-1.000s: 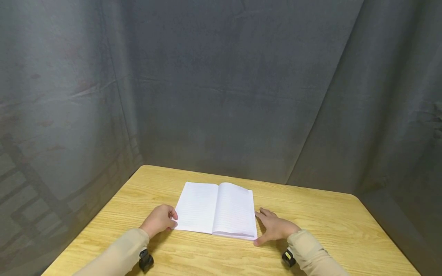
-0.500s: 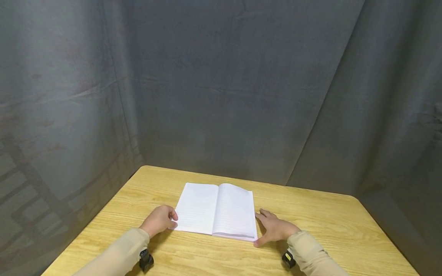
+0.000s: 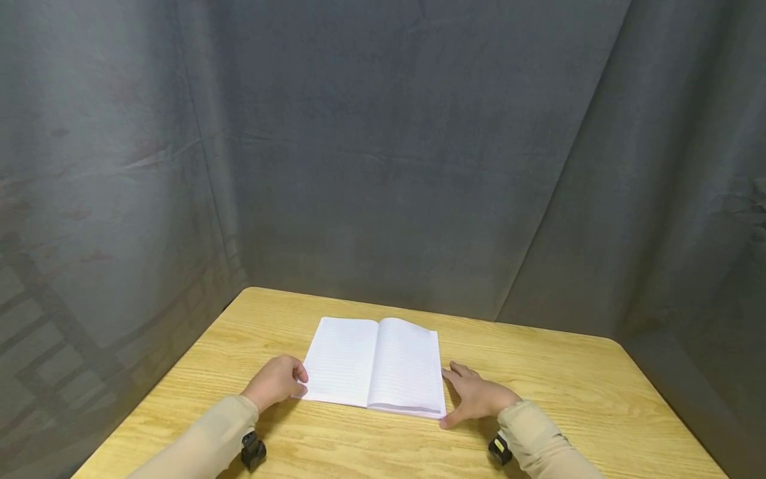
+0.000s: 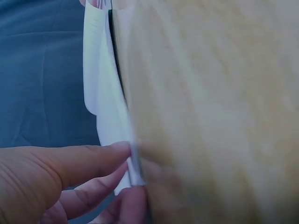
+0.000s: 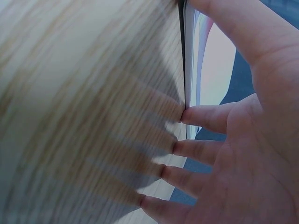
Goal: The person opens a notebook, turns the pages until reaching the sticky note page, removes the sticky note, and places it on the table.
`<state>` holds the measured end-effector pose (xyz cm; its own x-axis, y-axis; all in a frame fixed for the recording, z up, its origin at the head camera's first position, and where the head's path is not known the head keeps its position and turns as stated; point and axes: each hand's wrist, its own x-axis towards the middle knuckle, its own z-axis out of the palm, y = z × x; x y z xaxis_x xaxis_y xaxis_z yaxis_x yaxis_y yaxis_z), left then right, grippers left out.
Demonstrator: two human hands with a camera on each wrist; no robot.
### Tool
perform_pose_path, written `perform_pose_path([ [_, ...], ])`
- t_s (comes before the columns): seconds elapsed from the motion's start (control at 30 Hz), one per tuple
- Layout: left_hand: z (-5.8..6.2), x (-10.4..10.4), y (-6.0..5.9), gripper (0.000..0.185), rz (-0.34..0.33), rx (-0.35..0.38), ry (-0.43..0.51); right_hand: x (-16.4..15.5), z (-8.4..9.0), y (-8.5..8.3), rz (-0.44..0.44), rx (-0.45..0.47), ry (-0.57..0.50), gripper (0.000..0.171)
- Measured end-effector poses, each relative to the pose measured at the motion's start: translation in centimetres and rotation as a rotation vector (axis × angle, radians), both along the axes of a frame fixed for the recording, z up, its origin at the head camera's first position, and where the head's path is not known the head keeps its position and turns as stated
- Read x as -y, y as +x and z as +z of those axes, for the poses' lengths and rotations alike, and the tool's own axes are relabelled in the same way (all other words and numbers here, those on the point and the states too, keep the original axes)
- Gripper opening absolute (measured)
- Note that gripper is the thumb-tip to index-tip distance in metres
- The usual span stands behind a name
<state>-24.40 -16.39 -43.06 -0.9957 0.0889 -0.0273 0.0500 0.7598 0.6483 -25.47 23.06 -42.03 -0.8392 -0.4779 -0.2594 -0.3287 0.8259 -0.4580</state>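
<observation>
An open notebook [image 3: 344,359] with lined white pages lies on the wooden table, its right-hand leaves bulging up from the spine. At its near left corner, my left hand [image 3: 276,381] pinches the edge. In the left wrist view, the thumb [image 4: 100,161] lies over the notebook's pages [image 4: 112,109], with curled fingers at the border. My right hand [image 3: 477,394] rests at the opposite side, fingers spread. From the right wrist, its fingertips [image 5: 189,115] meet the tabletop along the notebook's dark-edged side [image 5: 189,60], while the thumb reaches the near corner.
The wooden table [image 3: 556,372] has rounded far corners. Grey cloth [image 3: 383,166] hangs behind it and along both sides. Black wrist devices, such as the left one [image 3: 253,452], sit below the beige sleeves [image 3: 206,436].
</observation>
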Motion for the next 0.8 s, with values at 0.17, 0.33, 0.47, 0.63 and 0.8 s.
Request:
perform_pose_path([
  [0.17,1.0,-0.5,-0.4,0.012,-0.019,-0.051,-0.076,-0.1,-0.1,-0.2,-0.003,0.011,-0.002,0.11],
  [0.33,2.5,-2.4,-1.1,0.009,-0.053,-0.162,-0.038,-0.1,-0.2,-0.2,-0.002,0.01,0.002,0.11],
  [0.47,3.7,-4.4,-1.4,0.011,-0.141,-0.249,0.102,-0.1,-0.1,-0.1,-0.001,0.005,0.007,0.109],
  [0.63,5.2,-7.2,-1.2,0.012,-0.279,-0.241,0.289,0.0,-0.1,0.0,-0.002,0.001,0.013,0.109],
  [0.8,5.8,-10.0,-1.1,0.014,-0.376,-0.188,0.384,0.1,0.1,0.0,-0.003,-0.003,0.014,0.108],
])
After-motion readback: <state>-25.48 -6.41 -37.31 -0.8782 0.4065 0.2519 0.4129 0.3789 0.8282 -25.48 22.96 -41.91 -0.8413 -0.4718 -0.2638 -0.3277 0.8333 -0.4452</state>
